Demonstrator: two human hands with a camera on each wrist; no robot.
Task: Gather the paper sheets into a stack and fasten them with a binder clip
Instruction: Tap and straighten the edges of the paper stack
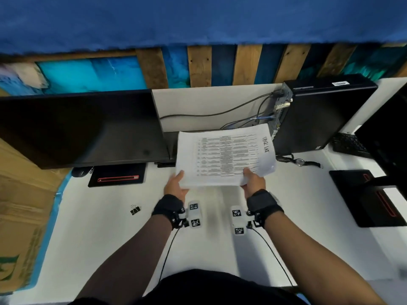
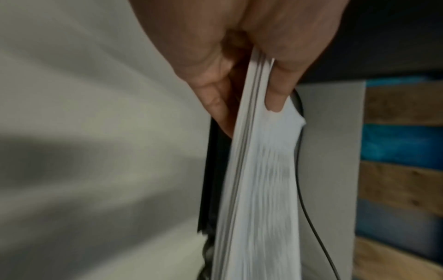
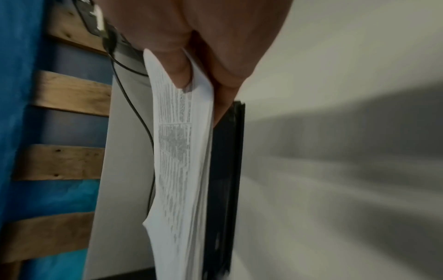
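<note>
A stack of printed paper sheets point(image 1: 224, 157) is held above the white desk point(image 1: 105, 238), top page showing a table and handwriting. My left hand point(image 1: 176, 186) grips its near left corner, thumb on top and fingers beneath; the left wrist view shows the paper stack point(image 2: 258, 180) edge-on, pinched by that left hand point(image 2: 239, 81). My right hand point(image 1: 253, 180) grips the near right corner the same way, and the right wrist view shows the right hand point(image 3: 199, 72) pinching the sheets point(image 3: 182, 170). A black binder clip point(image 1: 134, 210) lies on the desk, left of my left wrist.
A dark monitor point(image 1: 83, 128) stands at the back left with a black pad point(image 1: 117, 176) below it. A black computer case point(image 1: 319, 113) with cables stands back right, a keyboard point(image 1: 350, 145) and another dark device point(image 1: 370, 197) further right. A cardboard box point(image 1: 22, 216) borders the left edge.
</note>
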